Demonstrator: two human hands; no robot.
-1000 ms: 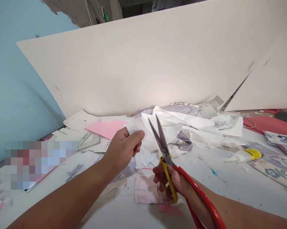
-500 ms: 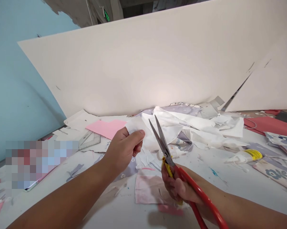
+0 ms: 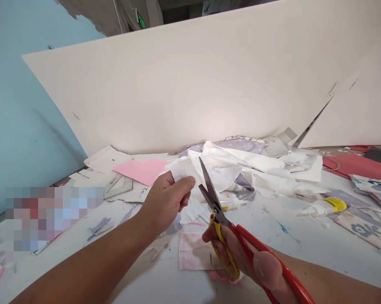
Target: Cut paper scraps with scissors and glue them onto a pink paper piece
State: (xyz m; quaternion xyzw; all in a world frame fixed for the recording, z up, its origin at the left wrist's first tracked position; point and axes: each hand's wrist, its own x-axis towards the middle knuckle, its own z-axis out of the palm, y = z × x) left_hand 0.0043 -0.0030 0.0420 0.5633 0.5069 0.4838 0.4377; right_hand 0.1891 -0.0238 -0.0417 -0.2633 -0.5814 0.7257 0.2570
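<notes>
My left hand (image 3: 165, 202) pinches a corner of a crumpled white cloth (image 3: 216, 169), which runs back into a heap. My right hand (image 3: 235, 253) grips a pair of scissors (image 3: 217, 215) with red and yellow handles. The steel blades (image 3: 208, 190) stand parted, close beside the cloth and just right of my left thumb. No cut shows between them. Under my right hand lies a pale pink-stained cloth square (image 3: 193, 253). A small glue bottle (image 3: 231, 204) lies just beyond the scissors.
A large white board (image 3: 178, 84) leans behind the table. A pink paper sheet (image 3: 140, 171), clear set square (image 3: 118, 188), yellow-capped glue bottle (image 3: 323, 206), red sheet (image 3: 358, 166) and printed fabric scraps (image 3: 364, 228) lie about. A pixelated patch (image 3: 47, 219) covers the left.
The scissors have swung left toward the cloth, with their handles wider apart. My left hand has shifted slightly right and down, drawing the white cloth with it.
</notes>
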